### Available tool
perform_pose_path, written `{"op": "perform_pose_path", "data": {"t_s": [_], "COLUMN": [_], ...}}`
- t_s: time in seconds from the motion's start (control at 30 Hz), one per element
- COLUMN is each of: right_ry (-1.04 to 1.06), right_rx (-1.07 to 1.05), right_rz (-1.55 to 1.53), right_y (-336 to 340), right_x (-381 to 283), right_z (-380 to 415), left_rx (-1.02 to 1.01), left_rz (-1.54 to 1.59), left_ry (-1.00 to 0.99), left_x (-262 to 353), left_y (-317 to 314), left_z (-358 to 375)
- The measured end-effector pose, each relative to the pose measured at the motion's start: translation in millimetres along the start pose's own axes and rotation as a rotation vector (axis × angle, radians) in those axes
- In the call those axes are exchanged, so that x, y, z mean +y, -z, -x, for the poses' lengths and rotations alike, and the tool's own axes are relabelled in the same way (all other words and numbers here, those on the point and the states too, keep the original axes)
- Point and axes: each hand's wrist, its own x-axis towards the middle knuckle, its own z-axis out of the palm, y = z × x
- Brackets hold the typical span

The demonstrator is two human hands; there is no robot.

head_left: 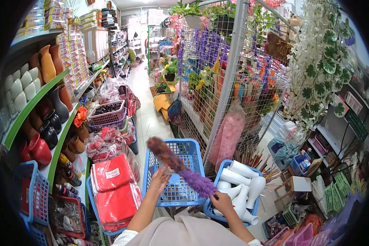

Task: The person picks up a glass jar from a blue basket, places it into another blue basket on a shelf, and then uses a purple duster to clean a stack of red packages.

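Note:
My right hand (221, 203) is closed around the handle end of a fluffy duster (180, 168), purple near my hand and brown toward its tip. The duster slants up and left across a blue plastic basket (194, 148), whose lattice floor shows beneath it. My left hand (159, 180) is at the basket's left side, just below the duster, with fingers apart and nothing visible in it. Beside my right hand, a second blue basket (209, 212) holds several white vases (242, 197).
Red plastic-wrapped packs (114, 201) fill a basket at left. Shelves with pottery vases (40, 149) line the left wall. A wire mesh rack (229, 61) hung with artificial flowers stands ahead on the right. A tiled aisle (145, 110) runs between. A small wooden stool (301, 184) stands at right.

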Motion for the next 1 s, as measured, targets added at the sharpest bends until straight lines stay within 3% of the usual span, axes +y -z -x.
{"op": "perform_pose_path", "data": {"t_s": [0.07,0.27,0.37,0.43,0.5,0.57,0.63,0.77,0.83,1.0], "right_ry": [0.056,-0.049,0.112,-0.044,-0.069,0.102,0.14,-0.035,0.141,0.091], "right_rx": [-0.038,0.016,-0.07,0.017,0.01,-0.074,-0.082,-0.006,-0.077,-0.012], "right_rz": [0.029,-0.126,-0.058,-0.116,-0.114,-0.052,-0.038,-0.085,-0.035,-0.044], "right_y": [3.5,4.4,16.2,24.9,24.1,27.1,29.8,34.3,36.6,42.4], "right_x": [0.3,-3.4,-0.5,-10.6,-7.3,-6.6,0.9,-2.8,-0.3,6.4], "right_z": [0.1,0.8,0.9,-2.5,-0.8,2.1,0.5,2.9,5.5,1.5], "left_rx": [-0.065,-0.022,-0.077,-0.034,-0.021,-0.049,-0.131,-0.032,-0.208,-0.073], "left_rz": [0.034,0.038,0.013,0.011,0.023,-0.039,-0.052,-0.096,-0.08,-0.011], "left_ry": [-0.044,-0.051,-0.13,-0.092,-0.094,-0.162,-0.18,-0.231,-0.19,-0.254], "left_x": [3.4,12.8,16.4,23.3,24.4,26.3,28.8,39.6,42.8,64.8], "left_y": [-4.8,-14.6,-14.5,-21.9,-20.6,-12.8,-7.6,-22.1,-0.9,-49.8], "left_z": [0.5,7.8,10.3,15.3,17.4,12.3,10.3,22.6,13.9,41.9]}}
